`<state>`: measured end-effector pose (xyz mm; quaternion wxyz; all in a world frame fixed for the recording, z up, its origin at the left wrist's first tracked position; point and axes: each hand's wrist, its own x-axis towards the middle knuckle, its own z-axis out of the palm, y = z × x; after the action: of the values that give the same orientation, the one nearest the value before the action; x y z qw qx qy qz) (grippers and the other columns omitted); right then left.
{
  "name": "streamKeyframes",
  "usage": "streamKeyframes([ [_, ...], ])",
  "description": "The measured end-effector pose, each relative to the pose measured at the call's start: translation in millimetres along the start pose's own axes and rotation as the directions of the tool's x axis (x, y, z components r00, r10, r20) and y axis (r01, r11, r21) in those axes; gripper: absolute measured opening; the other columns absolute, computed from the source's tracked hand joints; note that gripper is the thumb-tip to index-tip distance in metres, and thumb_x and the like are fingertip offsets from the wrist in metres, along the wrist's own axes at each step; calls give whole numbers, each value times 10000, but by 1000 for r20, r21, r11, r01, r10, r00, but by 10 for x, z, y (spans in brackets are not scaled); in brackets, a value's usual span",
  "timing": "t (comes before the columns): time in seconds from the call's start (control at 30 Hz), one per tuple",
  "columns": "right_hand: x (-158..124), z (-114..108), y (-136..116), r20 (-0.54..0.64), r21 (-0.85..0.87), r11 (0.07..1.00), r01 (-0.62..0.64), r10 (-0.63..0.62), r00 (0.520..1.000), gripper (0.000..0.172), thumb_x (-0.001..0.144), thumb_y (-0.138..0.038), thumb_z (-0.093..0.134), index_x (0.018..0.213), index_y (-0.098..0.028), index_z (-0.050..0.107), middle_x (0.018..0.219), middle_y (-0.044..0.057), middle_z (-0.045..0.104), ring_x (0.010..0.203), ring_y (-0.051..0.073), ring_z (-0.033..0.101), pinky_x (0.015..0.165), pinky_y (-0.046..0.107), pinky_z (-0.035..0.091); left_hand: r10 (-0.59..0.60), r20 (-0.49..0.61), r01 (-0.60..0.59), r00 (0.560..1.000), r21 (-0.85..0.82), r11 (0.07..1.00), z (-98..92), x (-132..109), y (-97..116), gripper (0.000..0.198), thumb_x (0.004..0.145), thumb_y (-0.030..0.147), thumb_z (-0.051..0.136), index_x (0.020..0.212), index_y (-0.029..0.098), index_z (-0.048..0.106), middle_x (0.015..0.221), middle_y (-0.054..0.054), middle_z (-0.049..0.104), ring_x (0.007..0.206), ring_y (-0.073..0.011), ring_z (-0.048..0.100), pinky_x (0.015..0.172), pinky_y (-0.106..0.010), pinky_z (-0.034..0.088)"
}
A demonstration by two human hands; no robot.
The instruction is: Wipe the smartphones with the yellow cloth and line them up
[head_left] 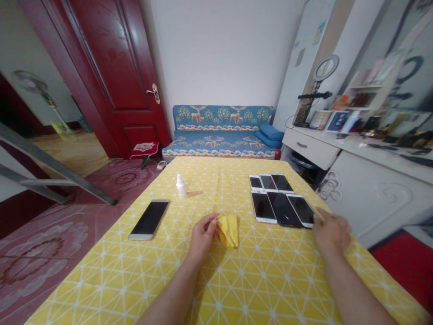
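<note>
Your left hand (203, 237) curls against a yellow cloth (229, 231), any pinch hidden. Your right hand (331, 231), fingers loosely spread, sits at a smartphone (301, 210); contact is unclear.

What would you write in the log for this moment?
left hand: touching yellow cloth | right hand: beside white-framed smartphone | also on table: white plastic bottle, gold smartphone

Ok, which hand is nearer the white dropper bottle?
Left. The left hand sits near the white dropper bottle, on its right; the right hand is far right, by the phones.
</note>
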<state>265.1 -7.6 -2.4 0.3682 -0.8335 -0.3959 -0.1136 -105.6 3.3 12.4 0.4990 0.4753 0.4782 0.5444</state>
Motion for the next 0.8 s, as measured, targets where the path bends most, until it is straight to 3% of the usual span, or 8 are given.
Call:
streamKeyframes([
  [0.07,-133,-29,-257,-64,52,988,145,-142,988,415,845,-362,474,1169,-168,648,1198,173,540,1141,356,466,927,530,374,8,6,-8,1000,14,1000,4,8,-40,386,739,372,650,1020,113,703,806,-70,690,723,-175,609,694,-285,468],
  [0.13,-351,-60,-624,14,267,898,349,-366,931,363,871,-367,463,1095,-168,668,1106,135,593,1084,290,527,938,464,407,18,21,-19,1000,48,999,-7,21,-74,405,769,383,618,1066,116,684,828,-76,690,688,-166,603,658,-284,471],
  [0.23,-815,-124,-1229,295,598,708,376,-631,718,275,882,-357,490,1017,-209,679,1049,78,631,978,213,593,888,366,468,139,20,-140,990,175,975,-104,71,-82,359,820,375,560,1077,154,679,929,-90,685,763,-181,619,673,-290,480],
  [0.33,-1282,-176,-1659,413,587,682,436,-715,564,342,746,-329,685,1075,-238,666,1078,66,614,1030,242,559,917,385,456,371,-6,-323,929,475,819,-323,155,-10,292,861,323,495,1025,189,697,988,-96,663,926,-214,603,820,-339,473],
  [0.4,-1502,-165,-1781,443,541,711,450,-695,566,456,684,-321,748,1122,-243,648,1084,76,602,1040,270,545,911,412,459,482,-59,-288,874,737,612,-511,206,68,302,867,293,473,1053,193,689,1041,-113,642,1047,-255,552,943,-408,414],
  [0.53,-1680,-49,-1755,420,480,731,485,-677,605,508,709,-251,729,1199,-230,596,1094,97,597,1111,314,508,953,458,431,553,-310,164,774,941,297,-870,261,173,491,868,334,463,1318,141,507,1353,-212,457,1322,-375,306,1052,-580,224],
  [0.67,-1688,22,-1682,398,487,733,476,-671,626,392,773,-184,646,1157,-236,589,1076,91,590,1076,294,531,931,439,449,327,-536,488,778,844,221,-1116,294,168,704,846,439,466,1421,58,322,1378,-333,372,1343,-465,244,988,-651,221],
  [0.8,-1691,43,-1671,367,508,754,416,-626,688,300,810,-204,596,1108,-223,568,1128,95,562,1111,270,531,945,406,452,211,-567,535,796,823,192,-1209,310,205,720,846,448,441,1443,83,274,1268,-282,501,1206,-419,443,973,-591,287],
])
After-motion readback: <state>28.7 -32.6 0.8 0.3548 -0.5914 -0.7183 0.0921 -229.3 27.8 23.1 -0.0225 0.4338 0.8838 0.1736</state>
